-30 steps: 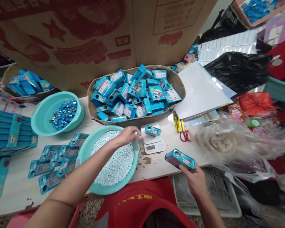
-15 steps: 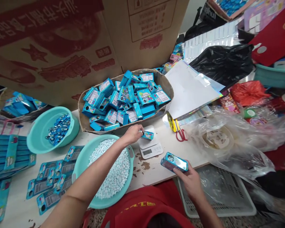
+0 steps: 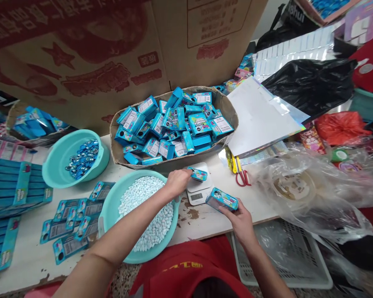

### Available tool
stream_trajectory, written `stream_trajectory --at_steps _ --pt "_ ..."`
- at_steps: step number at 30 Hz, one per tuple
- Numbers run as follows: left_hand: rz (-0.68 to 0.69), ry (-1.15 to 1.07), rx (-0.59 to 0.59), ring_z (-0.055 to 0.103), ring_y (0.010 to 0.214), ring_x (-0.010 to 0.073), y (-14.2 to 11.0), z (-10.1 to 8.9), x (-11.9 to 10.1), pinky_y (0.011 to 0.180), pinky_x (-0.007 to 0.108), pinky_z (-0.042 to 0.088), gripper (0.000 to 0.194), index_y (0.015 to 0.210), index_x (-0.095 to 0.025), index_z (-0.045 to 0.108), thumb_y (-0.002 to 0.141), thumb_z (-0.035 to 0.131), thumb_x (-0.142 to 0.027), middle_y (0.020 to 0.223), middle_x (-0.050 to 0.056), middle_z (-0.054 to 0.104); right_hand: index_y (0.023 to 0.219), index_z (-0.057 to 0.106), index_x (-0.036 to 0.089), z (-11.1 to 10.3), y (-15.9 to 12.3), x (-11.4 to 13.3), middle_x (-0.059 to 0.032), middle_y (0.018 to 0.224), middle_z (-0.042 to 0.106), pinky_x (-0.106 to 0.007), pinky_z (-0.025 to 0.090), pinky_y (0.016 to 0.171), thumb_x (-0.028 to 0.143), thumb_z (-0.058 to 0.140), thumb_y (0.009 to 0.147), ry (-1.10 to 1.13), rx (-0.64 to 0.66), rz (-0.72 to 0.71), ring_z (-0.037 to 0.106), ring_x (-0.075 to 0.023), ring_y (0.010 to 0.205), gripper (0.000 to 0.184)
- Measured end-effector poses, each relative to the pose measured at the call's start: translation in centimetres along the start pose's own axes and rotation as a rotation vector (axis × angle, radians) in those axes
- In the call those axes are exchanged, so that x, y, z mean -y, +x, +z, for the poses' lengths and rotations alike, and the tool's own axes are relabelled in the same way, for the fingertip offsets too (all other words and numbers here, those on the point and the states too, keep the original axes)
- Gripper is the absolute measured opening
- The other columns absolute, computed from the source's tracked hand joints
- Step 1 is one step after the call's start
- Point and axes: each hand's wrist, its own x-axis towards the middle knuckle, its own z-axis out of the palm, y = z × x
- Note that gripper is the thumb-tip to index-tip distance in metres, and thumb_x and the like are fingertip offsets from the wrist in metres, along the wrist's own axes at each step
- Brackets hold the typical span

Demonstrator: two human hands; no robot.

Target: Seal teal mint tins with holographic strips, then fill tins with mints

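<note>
My left hand [image 3: 180,182] reaches across to the kitchen scale [image 3: 197,198], its fingertips pinched at the left end of a small blue candy box [image 3: 199,174] lying on the weighing plate. What the fingertips hold, if anything, is hidden. In front of the scale, my right hand [image 3: 240,217] grips another blue candy box [image 3: 223,199], tilted, with the round hole in its narrow side facing up. Below my left forearm stands a turquoise basin [image 3: 109,203] of small white candies [image 3: 155,225].
A cut-down carton [image 3: 174,161] full of blue candy boxes stands behind the scale. Left are a turquoise bowl [image 3: 52,165] of shiny blue pieces and flat blue packaging [image 3: 70,246]. Red-handled scissors [image 3: 243,178] and plastic bags [image 3: 323,186] lie right.
My left fingertips have come to the end of the box on the scale. My right hand has moved its box slightly left, closer to the scale. The whole view has shifted a little.
</note>
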Motion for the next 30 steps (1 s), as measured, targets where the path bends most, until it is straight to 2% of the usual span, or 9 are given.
stream_trajectory --at_steps 4,10,14,16,19,21,24,27,30 --pt "-0.05 -0.034 -0.087 0.06 0.095 0.023 -1.6 -1.3 0.6 0.08 0.028 0.04 0.021 0.096 -0.025 0.067 0.085 0.049 -0.027 0.102 0.006 0.068 0.092 0.064 0.017 2.8 3.4 0.3 -0.0029 0.086 0.063 -0.034 0.048 0.077 0.04 0.077 0.062 -0.08 -0.013 -0.158 0.059 -0.0199 0.083 0.04" --pt "-0.082 -0.319 -0.332 0.06 0.091 0.025 -7.1 -4.2 3.5 0.085 0.031 0.04 0.02 0.093 -0.024 0.069 0.082 0.055 -0.033 0.097 0.007 0.069 0.099 0.063 0.019 6.5 7.8 0.7 -0.0063 0.097 0.06 -0.04 0.047 0.086 0.045 0.069 0.069 -0.234 0.041 -0.342 0.058 -0.0226 0.094 0.04" --pt "-0.079 -0.518 -0.308 0.06 0.093 0.0255 -10.6 -3.3 3.5 0.086 0.032 0.041 0.017 0.088 -0.026 0.072 0.077 0.062 -0.034 0.093 0.006 0.069 0.128 0.047 0.019 6.6 4.8 2.1 -0.0143 0.127 0.048 -0.048 0.038 0.099 0.049 0.069 0.071 -0.394 -0.07 -0.52 0.044 -0.0295 0.121 0.068" --pt "-0.029 -0.603 -0.235 0.06 0.09 0.0239 -11.8 -2.0 2.9 0.084 0.031 0.042 0.017 0.089 -0.027 0.073 0.078 0.061 -0.034 0.092 0.007 0.069 0.131 0.043 0.019 6.6 2.1 2.9 -0.0153 0.129 0.048 -0.049 0.039 0.098 0.049 0.072 0.069 -0.433 0.021 -0.586 0.045 -0.0314 0.12 0.075" --pt "-0.024 -0.773 -0.186 0.06 0.085 0.021 -12.8 0.0 2.3 0.08 0.029 0.043 0.017 0.087 -0.025 0.073 0.078 0.061 -0.034 0.087 0.006 0.069 0.111 0.057 0.021 7.1 -1.2 4.0 -0.0088 0.101 0.064 -0.041 0.048 0.084 0.046 0.07 0.074 -0.483 0.331 -0.479 0.059 -0.0266 0.096 0.046" --pt "-0.17 -0.969 -0.241 0.058 0.073 0.0171 -13.1 0.8 2.4 0.068 0.025 0.043 0.02 0.082 -0.022 0.07 0.076 0.063 -0.039 0.08 0.004 0.067 0.098 0.061 0.022 7.6 -2.4 4.8 -0.0054 0.088 0.066 -0.036 0.049 0.076 0.043 0.065 0.079 -0.504 0.426 -0.393 0.061 -0.0229 0.083 0.03" --pt "-0.419 -1.321 -0.319 0.044 0.051 0.0085 -13.1 1.2 3.1 0.047 0.02 0.031 0.039 0.074 -0.016 0.063 0.074 0.06 -0.055 0.067 0.001 0.057 0.101 0.062 0.023 8.2 -3.3 6.0 -0.0057 0.091 0.065 -0.034 0.048 0.075 0.041 0.066 0.079 -0.534 0.453 -0.474 0.06 -0.0226 0.085 0.029" --pt "-0.488 -1.49 -0.325 0.04 0.049 0.0063 -12.8 1.3 3.5 0.042 0.019 0.024 0.053 0.073 -0.013 0.063 0.07 0.058 -0.066 0.065 0.001 0.052 0.102 0.062 0.025 8.8 -3.7 6.7 -0.0052 0.09 0.066 -0.034 0.046 0.074 0.04 0.067 0.078 -0.61 0.455 -0.602 0.06 -0.0234 0.085 0.029" --pt "-0.529 -1.511 -0.277 0.039 0.046 0.006 -12.4 1.8 3.3 0.04 0.02 0.021 0.056 0.069 -0.012 0.062 0.065 0.06 -0.069 0.059 -0.001 0.049 0.099 0.063 0.024 9.4 -3.8 6.2 -0.0042 0.085 0.065 -0.034 0.045 0.071 0.041 0.067 0.078 -0.669 0.45 -0.605 0.06 -0.0235 0.082 0.027"
